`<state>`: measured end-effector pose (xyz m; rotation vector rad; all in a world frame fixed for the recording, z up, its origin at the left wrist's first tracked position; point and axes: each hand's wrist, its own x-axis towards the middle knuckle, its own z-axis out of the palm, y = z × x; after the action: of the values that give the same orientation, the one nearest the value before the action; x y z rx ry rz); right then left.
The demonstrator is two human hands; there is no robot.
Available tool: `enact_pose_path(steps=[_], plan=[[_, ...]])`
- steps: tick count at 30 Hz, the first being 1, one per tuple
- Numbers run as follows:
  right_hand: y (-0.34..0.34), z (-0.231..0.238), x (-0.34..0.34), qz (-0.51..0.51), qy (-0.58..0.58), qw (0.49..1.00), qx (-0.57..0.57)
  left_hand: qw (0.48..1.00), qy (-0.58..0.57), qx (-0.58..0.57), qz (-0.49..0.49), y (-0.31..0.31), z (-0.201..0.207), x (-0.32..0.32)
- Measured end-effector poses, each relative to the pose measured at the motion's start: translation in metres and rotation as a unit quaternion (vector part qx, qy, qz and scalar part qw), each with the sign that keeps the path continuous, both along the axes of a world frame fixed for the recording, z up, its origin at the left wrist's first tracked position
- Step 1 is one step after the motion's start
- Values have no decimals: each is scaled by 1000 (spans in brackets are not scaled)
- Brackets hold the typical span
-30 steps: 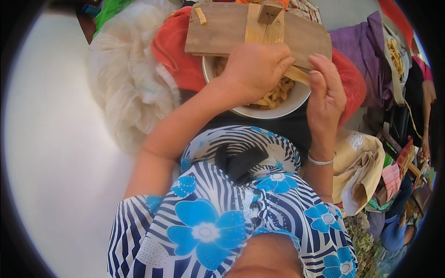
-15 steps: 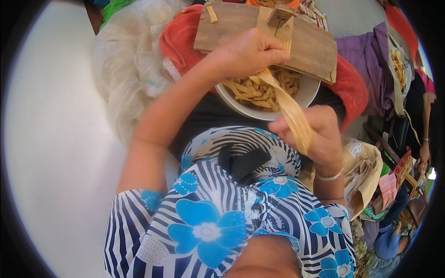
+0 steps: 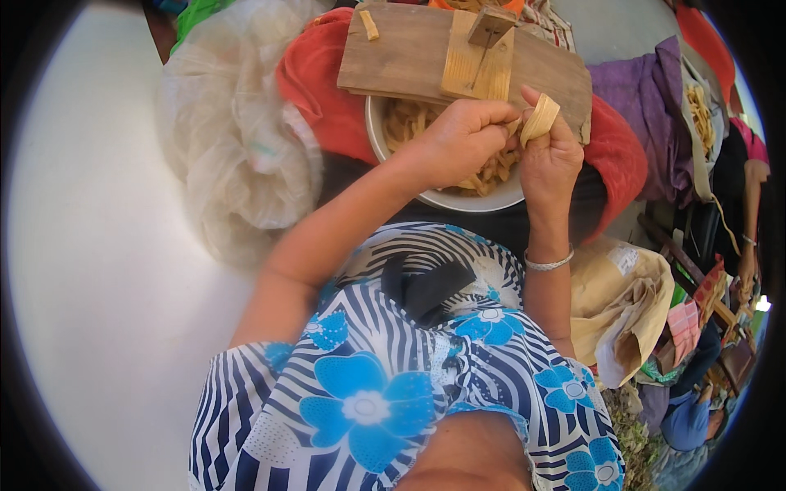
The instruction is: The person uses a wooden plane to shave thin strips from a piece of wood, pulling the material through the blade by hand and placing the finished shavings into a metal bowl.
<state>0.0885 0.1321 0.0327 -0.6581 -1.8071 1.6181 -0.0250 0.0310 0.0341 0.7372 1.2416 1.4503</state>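
My right hand [image 3: 553, 159] is closed on a pale yellow strip of dried leaf-like fibre [image 3: 540, 119], which loops over its fingers. Close beside it, my left hand [image 3: 468, 141] is pinched shut, its fingertips meeting the strip near the right hand. Both hands are over a white bowl [image 3: 426, 199] on my lap, with several folded strips [image 3: 483, 176] inside. Beyond the bowl rests a brown wooden board [image 3: 393, 61]. A lighter wooden plate [image 3: 491, 65] on it carries a small upright block [image 3: 491, 24].
A short fibre piece [image 3: 369, 25] lies on the board. Red cloth [image 3: 327, 106] wraps around the bowl's sides. Crumpled clear plastic [image 3: 237, 123] is on the left, with a brown paper bag [image 3: 618, 295] at right. A co-worker's arm [image 3: 749, 213] shows at the far right.
The strip has come off the plate and away from the block; its long twisted length now loops around my right fingers. My right hand rose toward the board, and my left hand came down beside it.
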Motion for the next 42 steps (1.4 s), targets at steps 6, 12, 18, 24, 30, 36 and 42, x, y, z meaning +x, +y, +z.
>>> enact_pose_path(steps=[6, 12, 18, 24, 30, 36, 42], plan=[[5, -18, -8, -72, -23, 980, 184, 996, -62, -3, 67, 8, 9, 16], [7, -18, -1, -42, -85, 968, 233, 967, 244, -32, 61, 2, -21, 5], [9, -45, 17, 102, -93, 954, -265, 798, 585, 58, 134, -4, -22, 5], [0, -42, 11, 163, 90, 855, -484, 811, 540, 130, 183, 2, -33, 12], [-4, -45, 1, 37, 5, 993, -110, 836, 537, -34, 108, 8, -5, 8], [-3, -36, 4, -44, 56, 997, 24, 902, 387, -111, 156, 18, -25, 4], [-14, -28, 13, -13, 52, 999, -12, 992, 64, -63, 91, -20, -18, 6]])
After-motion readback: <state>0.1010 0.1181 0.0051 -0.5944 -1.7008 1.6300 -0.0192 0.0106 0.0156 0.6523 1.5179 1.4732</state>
